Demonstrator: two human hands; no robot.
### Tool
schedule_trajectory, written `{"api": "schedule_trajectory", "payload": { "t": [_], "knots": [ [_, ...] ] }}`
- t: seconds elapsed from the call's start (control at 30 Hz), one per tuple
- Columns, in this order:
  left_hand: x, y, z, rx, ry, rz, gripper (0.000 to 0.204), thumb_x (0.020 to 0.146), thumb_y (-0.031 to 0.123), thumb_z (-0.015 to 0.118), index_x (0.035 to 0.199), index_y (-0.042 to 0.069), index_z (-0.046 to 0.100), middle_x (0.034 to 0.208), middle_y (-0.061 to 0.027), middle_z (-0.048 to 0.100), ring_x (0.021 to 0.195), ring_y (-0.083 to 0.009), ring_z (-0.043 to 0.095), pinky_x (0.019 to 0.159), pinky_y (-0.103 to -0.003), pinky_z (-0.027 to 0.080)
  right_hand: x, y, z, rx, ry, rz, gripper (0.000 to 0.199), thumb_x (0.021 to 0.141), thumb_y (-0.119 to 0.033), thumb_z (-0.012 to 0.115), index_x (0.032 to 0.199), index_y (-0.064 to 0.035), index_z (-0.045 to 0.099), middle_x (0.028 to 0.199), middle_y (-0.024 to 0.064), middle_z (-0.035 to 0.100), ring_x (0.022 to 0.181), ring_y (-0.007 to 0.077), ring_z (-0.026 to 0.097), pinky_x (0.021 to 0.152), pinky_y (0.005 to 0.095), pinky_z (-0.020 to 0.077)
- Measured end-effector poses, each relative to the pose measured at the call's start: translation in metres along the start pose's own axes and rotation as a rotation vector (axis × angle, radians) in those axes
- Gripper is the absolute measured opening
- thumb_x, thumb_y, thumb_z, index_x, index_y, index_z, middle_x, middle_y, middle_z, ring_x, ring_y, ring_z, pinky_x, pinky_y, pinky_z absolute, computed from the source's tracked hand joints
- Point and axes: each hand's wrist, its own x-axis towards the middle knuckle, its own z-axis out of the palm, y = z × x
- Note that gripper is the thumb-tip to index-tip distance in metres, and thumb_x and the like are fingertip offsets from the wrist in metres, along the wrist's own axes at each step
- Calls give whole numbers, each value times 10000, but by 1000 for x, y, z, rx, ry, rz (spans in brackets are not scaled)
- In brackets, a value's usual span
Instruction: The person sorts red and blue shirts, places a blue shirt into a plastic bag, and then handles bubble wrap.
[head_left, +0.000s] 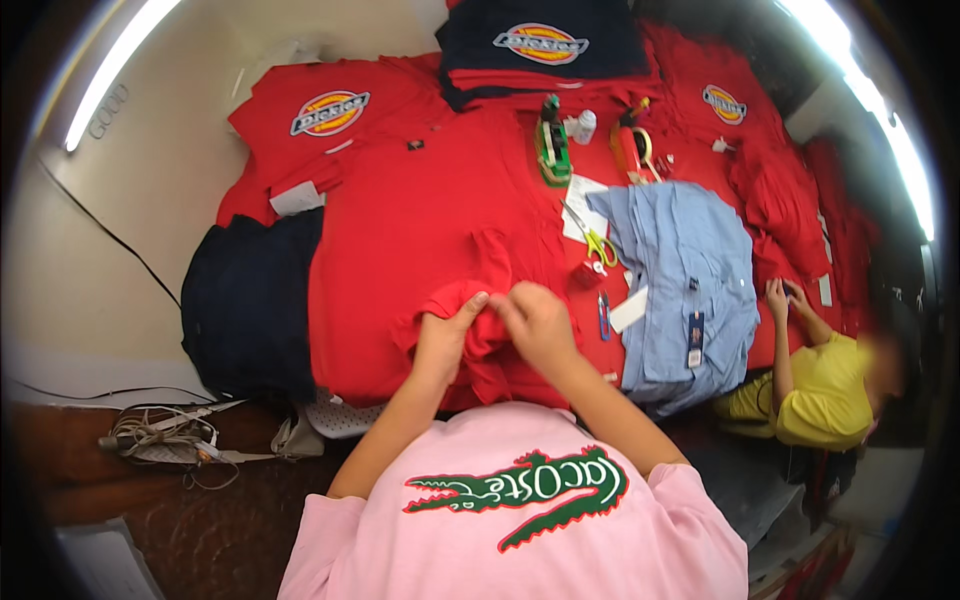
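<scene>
We note our left hand and right hand both closed, pinching one bunched fold of the red shirt, which spreads toward twelve o'clock across the worktop, hands equally near.

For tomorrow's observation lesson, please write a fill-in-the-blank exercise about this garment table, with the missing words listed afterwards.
1. Both the left hand and the right hand pinch a ____ shirt.
2. The scissors have ____ handles.
3. The folded pile right of the hands is light ____ shirts.
4. Left of the red shirt lies a dark ____ garment.

Missing words: red; yellow; blue; navy
</scene>
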Motion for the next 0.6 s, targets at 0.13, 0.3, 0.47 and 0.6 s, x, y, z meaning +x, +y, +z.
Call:
{"api": "schedule_trajectory", "payload": {
  "t": [0.13, 0.3, 0.47, 0.6],
  "knots": [
    [9, -9, 0, -200, 142, -230, 267, 1004, 346, 735, 1040, 83, 706, 961, -29, 706, 850, -151, 655, 776, -313, 535, 7, -30, 34, -29, 33, -370, 199, 929, -174, 721, 834, -53, 595, 769, 148, 584, 699, 362, 598, 616, 470, 504],
    [13, -23, -1, -265, 300, -194, 310, 1027, 372, 682, 1040, 65, 715, 997, -71, 727, 891, -174, 683, 790, -336, 559, 19, 2, 60, -135, 106, -232, 148, 900, -125, 716, 840, -45, 606, 773, 156, 609, 713, 360, 628, 614, 477, 520],
    [11, -19, -20, -306, 261, -339, 284, 1040, 388, 659, 908, 142, 712, 824, -1, 681, 724, -151, 660, 628, -343, 525, 24, -15, 68, -147, 63, -288, 221, 865, -173, 769, 804, -61, 588, 720, 141, 592, 655, 336, 642, 571, 444, 516],
    [14, -23, -29, -281, 80, -311, 299, 1051, 374, 632, 908, 121, 703, 810, 3, 666, 732, -153, 662, 626, -350, 509, 28, -13, 61, -154, 115, -312, 223, 918, -246, 751, 792, -97, 643, 686, 99, 604, 596, 308, 646, 527, 442, 513]
  ]
}}
